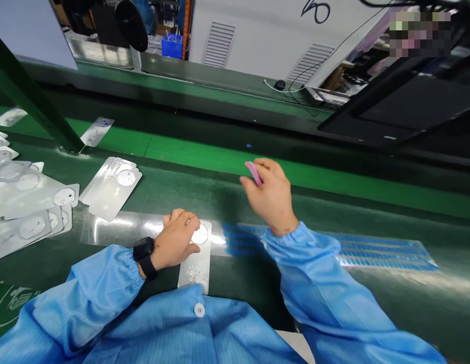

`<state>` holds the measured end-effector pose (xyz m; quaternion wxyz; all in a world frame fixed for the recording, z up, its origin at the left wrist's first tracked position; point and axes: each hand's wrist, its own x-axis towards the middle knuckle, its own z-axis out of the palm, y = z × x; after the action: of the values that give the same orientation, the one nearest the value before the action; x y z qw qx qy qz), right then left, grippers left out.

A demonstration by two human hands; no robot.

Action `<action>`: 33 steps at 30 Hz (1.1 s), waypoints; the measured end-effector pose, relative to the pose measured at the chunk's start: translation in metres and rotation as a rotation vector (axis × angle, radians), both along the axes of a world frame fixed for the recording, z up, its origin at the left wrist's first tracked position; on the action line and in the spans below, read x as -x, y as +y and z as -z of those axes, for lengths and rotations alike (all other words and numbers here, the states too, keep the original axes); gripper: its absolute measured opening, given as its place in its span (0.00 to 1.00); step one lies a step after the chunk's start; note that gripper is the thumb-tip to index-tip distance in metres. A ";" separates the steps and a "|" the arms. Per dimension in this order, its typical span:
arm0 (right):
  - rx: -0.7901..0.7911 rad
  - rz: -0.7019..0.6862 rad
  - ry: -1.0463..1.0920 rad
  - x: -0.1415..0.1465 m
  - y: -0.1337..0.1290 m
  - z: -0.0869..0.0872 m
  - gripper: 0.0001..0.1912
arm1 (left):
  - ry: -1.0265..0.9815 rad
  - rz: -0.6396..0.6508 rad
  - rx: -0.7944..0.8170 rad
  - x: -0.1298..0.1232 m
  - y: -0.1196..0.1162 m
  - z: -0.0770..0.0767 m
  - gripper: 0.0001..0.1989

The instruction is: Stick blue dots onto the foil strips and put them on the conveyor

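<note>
My left hand (176,240) is bent over a pale rectangular plate (196,263) in front of me, thumb and fingers touching it on either side of its round white part (200,234). Small whitish flecks lie on the plate's near end. Raised above the bench, my right hand (270,192) pinches a thin pink piece (253,173) between thumb and fingers; its exact kind is unclear. Below the right forearm runs a clear strip with rows of blue pieces (382,251), partly hidden by the sleeve.
Similar plates lie in a small stack (112,189) at left, with overlapping piles (30,202) farther left. A green post (37,91) rises from the bench (235,308). Single plates (97,132) rest on the green strip behind. A dark screen-like panel (409,101) stands back right.
</note>
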<state>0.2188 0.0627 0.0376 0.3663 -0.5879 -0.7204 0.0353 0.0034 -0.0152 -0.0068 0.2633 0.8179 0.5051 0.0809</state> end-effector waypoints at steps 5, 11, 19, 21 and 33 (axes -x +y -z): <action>0.537 -0.373 0.153 0.015 -0.064 0.022 0.06 | -0.019 0.010 -0.008 -0.001 -0.001 0.002 0.22; 0.705 -0.246 0.703 0.006 -0.087 0.048 0.18 | -0.010 0.018 -0.008 -0.001 0.000 0.002 0.21; 0.696 -0.309 -0.078 0.029 -0.088 0.032 0.06 | -0.029 0.004 -0.025 0.000 -0.001 0.003 0.21; 0.684 -0.336 -0.251 0.038 -0.087 0.029 0.03 | -0.032 0.001 -0.034 -0.001 -0.001 0.003 0.22; 0.680 -0.323 -0.550 0.047 -0.086 0.033 0.10 | 0.001 0.001 -0.014 -0.003 0.000 0.002 0.22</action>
<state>0.1722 -0.0238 0.0045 -0.0621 -0.5424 -0.8206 0.1691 0.0063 -0.0156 -0.0085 0.2573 0.8200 0.5044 0.0840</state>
